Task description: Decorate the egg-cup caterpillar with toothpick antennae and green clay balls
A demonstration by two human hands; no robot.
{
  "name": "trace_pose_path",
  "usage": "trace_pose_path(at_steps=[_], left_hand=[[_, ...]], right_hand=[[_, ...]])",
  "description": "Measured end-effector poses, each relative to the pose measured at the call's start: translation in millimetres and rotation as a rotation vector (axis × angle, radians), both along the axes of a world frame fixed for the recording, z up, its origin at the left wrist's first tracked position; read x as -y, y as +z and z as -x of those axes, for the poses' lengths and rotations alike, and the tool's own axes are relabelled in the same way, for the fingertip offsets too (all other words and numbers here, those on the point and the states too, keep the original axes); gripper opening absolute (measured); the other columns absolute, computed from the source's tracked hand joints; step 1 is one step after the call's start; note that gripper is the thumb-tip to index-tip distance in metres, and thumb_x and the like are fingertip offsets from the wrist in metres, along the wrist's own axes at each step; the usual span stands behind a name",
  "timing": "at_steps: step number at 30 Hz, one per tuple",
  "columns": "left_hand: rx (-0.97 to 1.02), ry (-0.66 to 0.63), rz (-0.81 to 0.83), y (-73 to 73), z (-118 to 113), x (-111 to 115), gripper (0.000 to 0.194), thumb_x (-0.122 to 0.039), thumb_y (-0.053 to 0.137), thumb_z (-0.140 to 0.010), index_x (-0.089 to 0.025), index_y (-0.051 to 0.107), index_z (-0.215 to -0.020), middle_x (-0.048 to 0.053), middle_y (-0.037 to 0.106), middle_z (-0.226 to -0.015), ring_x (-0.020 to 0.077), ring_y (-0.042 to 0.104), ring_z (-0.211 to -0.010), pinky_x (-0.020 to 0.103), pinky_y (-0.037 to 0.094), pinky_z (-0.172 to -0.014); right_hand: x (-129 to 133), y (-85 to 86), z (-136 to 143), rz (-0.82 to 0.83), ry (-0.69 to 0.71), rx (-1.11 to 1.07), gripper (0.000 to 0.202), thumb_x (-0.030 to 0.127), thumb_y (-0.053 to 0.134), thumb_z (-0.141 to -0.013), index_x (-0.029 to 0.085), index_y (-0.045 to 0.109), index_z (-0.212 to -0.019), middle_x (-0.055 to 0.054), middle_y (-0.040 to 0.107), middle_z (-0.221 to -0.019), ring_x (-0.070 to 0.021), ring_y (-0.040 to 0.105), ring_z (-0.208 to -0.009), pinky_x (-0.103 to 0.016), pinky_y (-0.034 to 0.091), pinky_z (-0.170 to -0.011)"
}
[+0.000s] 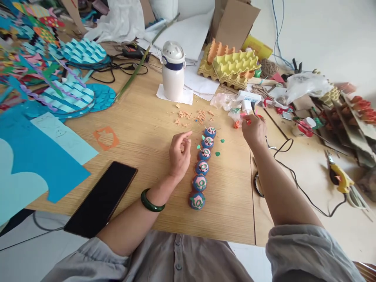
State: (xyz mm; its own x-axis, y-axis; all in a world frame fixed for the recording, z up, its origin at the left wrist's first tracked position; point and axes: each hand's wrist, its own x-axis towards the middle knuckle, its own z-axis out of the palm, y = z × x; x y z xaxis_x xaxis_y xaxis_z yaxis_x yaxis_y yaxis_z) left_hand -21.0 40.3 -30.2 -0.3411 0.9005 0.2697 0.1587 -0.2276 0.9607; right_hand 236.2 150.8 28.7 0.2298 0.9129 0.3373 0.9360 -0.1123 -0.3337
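A row of small blue domes (201, 167), decorated with pink, green and dark clay-like pieces, runs down the middle of the wooden table. My left hand (180, 153) hovers just left of the row, loosely curled, index finger stretched out and a gap at the thumb; nothing shows in it. Over by the small plastic bags, my right hand (254, 130) has its fingers pinched together, and what they hold is hidden. A bag with orange-red material (236, 123) lies beside those fingertips. Small green pieces (217, 154) lie right of the domes.
A white bottle (173, 76) stands behind orange shavings (201, 116). A phone (101, 197) and blue paper (63, 168) lie at left. Egg trays (235, 64) sit at the back. On the right are a cable (296, 178) and a yellow-handled tool (340, 178).
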Motion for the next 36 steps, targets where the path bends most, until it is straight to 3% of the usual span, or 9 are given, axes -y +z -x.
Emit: trace_pose_path(at_steps=[6,10,15,19,21,24,29,33,36], left_hand=[[-0.035,-0.004,0.003,-0.9,2,-2,0.026,-0.025,0.052,-0.097,-0.019,0.070,-0.114,0.011,0.070,-0.113,0.0188,0.065,-0.099,0.031,0.054,-0.083],[-0.051,0.002,-0.006,2.5,2,-2,0.025,-0.021,0.053,-0.095,-0.020,0.071,-0.112,0.010,0.071,-0.111,0.0183,0.065,-0.097,0.031,0.054,-0.084],[-0.074,0.016,-0.024,4.8,2,-2,0.025,-0.018,0.052,-0.095,-0.018,0.071,-0.111,0.010,0.071,-0.109,0.0179,0.064,-0.095,0.032,0.053,-0.087],[-0.099,0.015,-0.048,4.8,4,-3,0.027,-0.014,0.051,-0.093,-0.019,0.071,-0.111,0.009,0.071,-0.110,0.0178,0.063,-0.095,0.032,0.054,-0.087],[-0.118,0.025,-0.060,4.6,6,-3,0.028,-0.014,0.051,-0.092,-0.019,0.070,-0.112,0.009,0.071,-0.110,0.0178,0.062,-0.096,0.033,0.054,-0.088],[-0.141,0.048,-0.077,4.4,7,-2,0.031,-0.013,0.050,-0.091,-0.020,0.069,-0.114,0.009,0.069,-0.110,0.0184,0.061,-0.097,0.034,0.054,-0.091],[-0.188,0.044,-0.154,10.4,8,1,0.037,-0.011,0.049,-0.090,-0.022,0.067,-0.120,0.011,0.066,-0.119,0.0225,0.060,-0.112,0.039,0.052,-0.099],[-0.271,0.001,-0.238,33.5,5,6,0.032,-0.010,0.048,-0.092,-0.022,0.071,-0.111,0.009,0.069,-0.116,0.0227,0.060,-0.116,0.040,0.049,-0.106],[-0.337,-0.154,-0.267,55.7,-7,9,0.030,-0.010,0.047,-0.094,-0.024,0.073,-0.101,0.006,0.071,-0.109,0.0218,0.063,-0.111,0.039,0.049,-0.105]], right_hand=[[-42,-7.1,21,0.169,0.034,0.218,0.028,0.023,0.064,-0.084,0.017,0.071,-0.111,-0.018,0.067,-0.125,-0.0346,0.052,-0.121,-0.049,0.049,-0.090],[-63,-16.9,22,0.210,-0.029,0.297,0.028,0.013,0.060,-0.084,0.011,0.071,-0.109,-0.023,0.065,-0.123,-0.0358,0.051,-0.120,-0.051,0.049,-0.087],[-74,-16.2,16,0.171,-0.031,0.305,0.029,0.011,0.045,-0.092,0.013,0.074,-0.096,-0.022,0.066,-0.110,-0.0363,0.050,-0.122,-0.051,0.048,-0.088],[-66,-0.9,15,0.051,-0.016,0.296,0.032,0.014,0.038,-0.096,0.012,0.070,-0.102,-0.023,0.063,-0.120,-0.0371,0.047,-0.129,-0.050,0.048,-0.089],[-53,7.7,15,-0.040,-0.019,0.246,0.026,0.018,0.043,-0.095,0.013,0.068,-0.097,-0.021,0.064,-0.119,-0.0369,0.050,-0.126,-0.051,0.047,-0.090],[-20,15.1,13,-0.164,-0.053,0.072,0.015,0.022,0.053,-0.089,0.017,0.065,-0.080,-0.014,0.068,-0.099,-0.0309,0.061,-0.106,-0.050,0.051,-0.086],[61,5.0,6,-0.089,0.014,-0.608,0.013,0.030,0.066,-0.082,0.018,0.067,-0.079,0.000,0.060,-0.063,-0.0150,0.060,-0.057,-0.031,0.052,-0.051],[117,-13.2,8,-0.139,-0.021,-0.935,0.022,0.037,0.068,-0.082,0.017,0.065,-0.071,0.003,0.059,-0.060,-0.0091,0.056,-0.049,-0.022,0.046,-0.042],[140,-25.5,12,-0.206,-0.045,-0.995,0.023,0.039,0.068,-0.083,0.017,0.067,-0.075,0.002,0.063,-0.066,-0.0079,0.054,-0.048,-0.021,0.047,-0.041]])
